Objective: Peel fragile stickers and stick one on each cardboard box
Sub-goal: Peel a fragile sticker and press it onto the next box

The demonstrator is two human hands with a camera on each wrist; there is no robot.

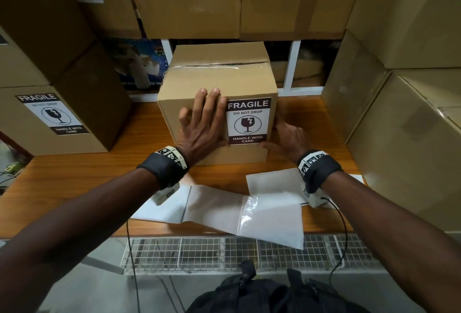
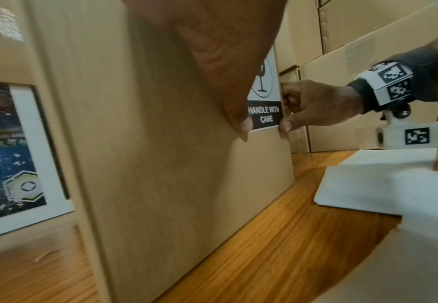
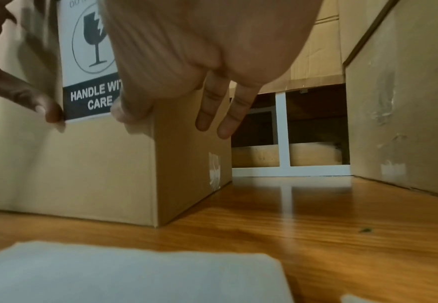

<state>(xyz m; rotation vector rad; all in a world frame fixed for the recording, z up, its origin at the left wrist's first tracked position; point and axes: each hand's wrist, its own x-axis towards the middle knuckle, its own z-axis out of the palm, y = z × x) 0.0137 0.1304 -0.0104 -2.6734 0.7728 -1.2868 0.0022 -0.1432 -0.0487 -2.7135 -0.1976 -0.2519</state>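
While the fragile sticker (image 1: pixel 248 121) lies on the near face of the cardboard box (image 1: pixel 219 80) at the middle of the wooden table (image 1: pixel 99 175), its lower corners are being pressed down. The left hand (image 1: pixel 203 123) is spread flat on the card just left of the sticker, fingers straight, thumb on the lower left corner; the right hand (image 1: pixel 287 135) is also unclenched, thumb at the lower right corner and fingers laid along the box's right side.

Judged from this, the label is best smoothed from the centre outward — edges last — so no bubble is trapped.

"FRAGILE", "DO NOT DROP" and "HANDLE WITH CARE" are read on it; the same label (image 1: pixel 51 113) is seen on a box at the left. Spent backing sheets (image 1: pixel 224 208) lie near the table's front edge.
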